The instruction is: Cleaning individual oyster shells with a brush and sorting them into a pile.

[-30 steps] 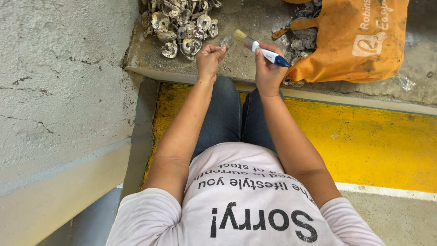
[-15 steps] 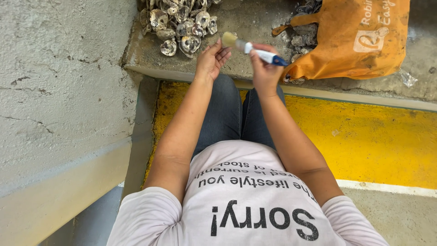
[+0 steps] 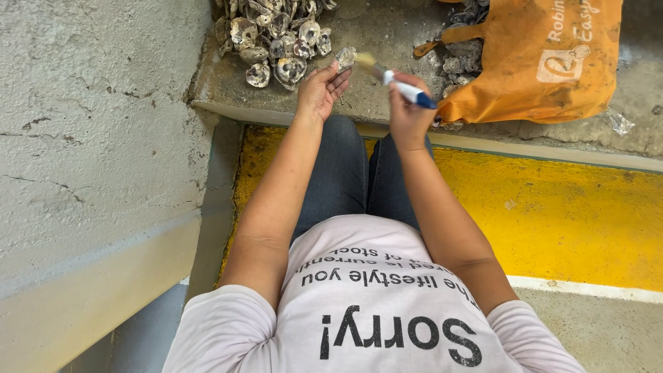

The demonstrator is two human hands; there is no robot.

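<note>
Shell pile (image 3: 273, 34) cut off by top edge, brush tip (image 3: 364, 60) blurred (bristles unclear), orange bag (image 3: 532, 62) hiding more shells

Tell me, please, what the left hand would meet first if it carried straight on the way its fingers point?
Probably the shell pile on the ledge: the left hand, holding a shell, points up that way, though depth is unclear.

Outdoor concrete kerbside — heaped oyster shells (image 3: 276, 38)
</note>
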